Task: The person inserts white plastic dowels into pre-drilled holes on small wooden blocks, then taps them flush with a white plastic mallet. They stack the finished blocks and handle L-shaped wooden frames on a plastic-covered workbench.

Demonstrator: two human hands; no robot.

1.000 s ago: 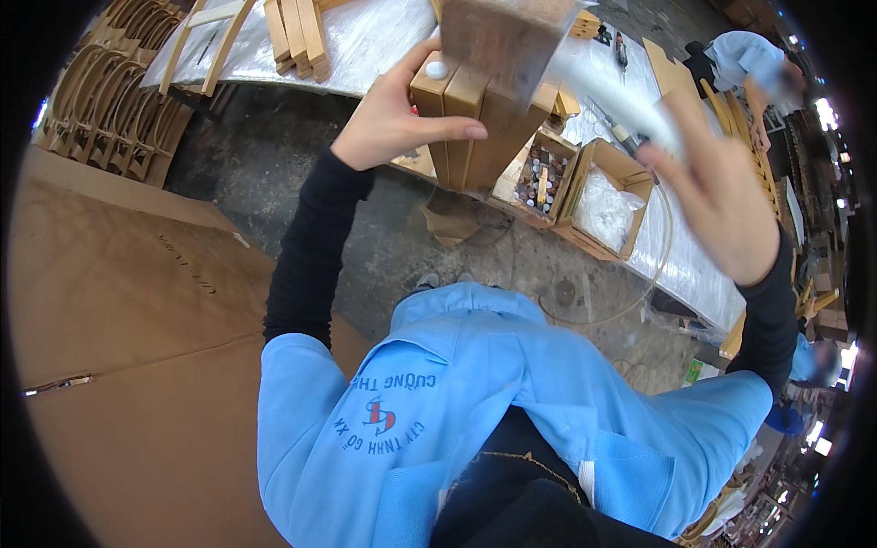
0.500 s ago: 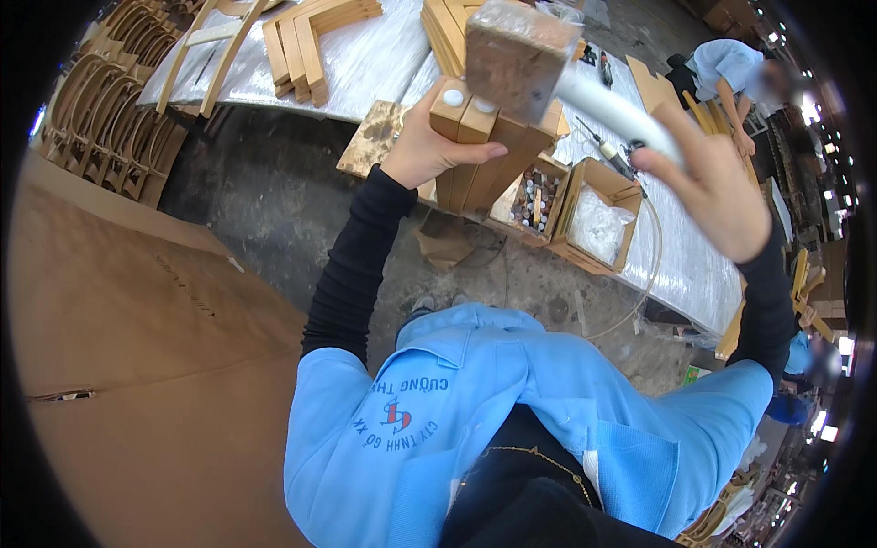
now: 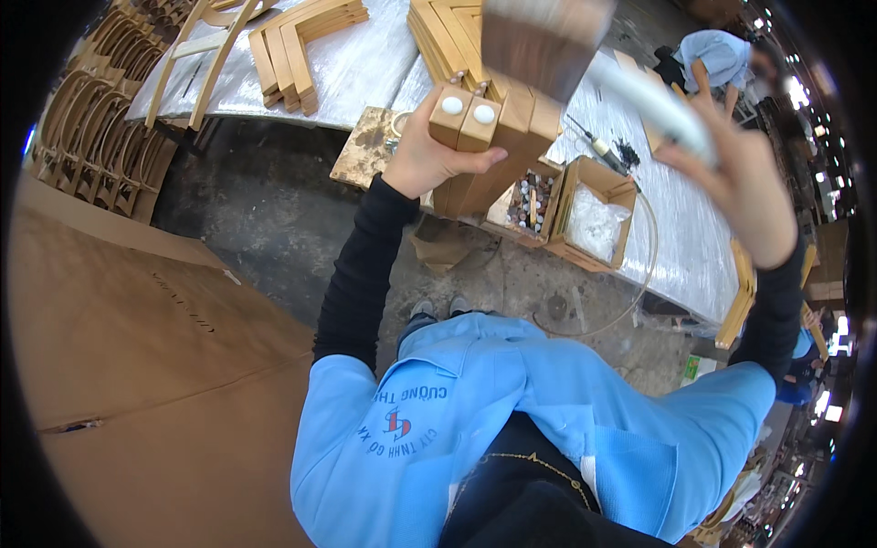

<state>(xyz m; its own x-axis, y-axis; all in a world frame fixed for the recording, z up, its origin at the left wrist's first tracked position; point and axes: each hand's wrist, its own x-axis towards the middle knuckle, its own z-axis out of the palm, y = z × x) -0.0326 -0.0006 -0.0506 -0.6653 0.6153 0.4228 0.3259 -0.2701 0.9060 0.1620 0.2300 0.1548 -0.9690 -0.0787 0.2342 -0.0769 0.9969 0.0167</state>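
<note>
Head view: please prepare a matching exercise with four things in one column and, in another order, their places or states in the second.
1. Left hand
2. Right hand
3. White discs
4. Crumpled plastic

A. Inside an open brown box
B. Holding a mallet by its white handle
C. On two wooden ends
D. Gripping wooden pieces

Pairs: 1-D, 2-B, 3-C, 4-A

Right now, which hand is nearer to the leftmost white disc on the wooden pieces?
Left. The left hand grips the wooden pieces close beside the leftmost white disc; the right hand is farther right, holding the mallet.
</note>
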